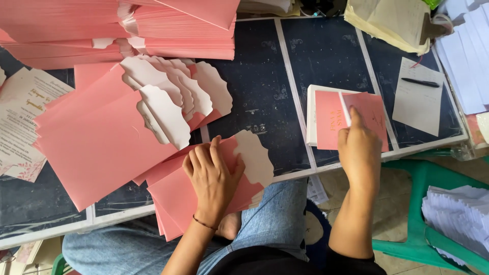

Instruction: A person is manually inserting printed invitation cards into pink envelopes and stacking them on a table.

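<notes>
My left hand (213, 175) lies flat on a pink envelope (191, 196) with a white scalloped flap, near the table's front edge, over my lap. To its left, several open pink envelopes (102, 137) fan out, their white flaps up. My right hand (359, 147) grips the top pink card (369, 109) of a small stack of pink cards (326, 119) resting on white sheets at the right, lifting its near edge.
Tall piles of pink envelopes (91, 28) fill the back left. A white sheet with a black pen (420, 81) lies at the right, cream papers (387, 20) behind it. Printed invitation cards (20, 117) sit far left. A green plastic chair (433, 203) holds white papers.
</notes>
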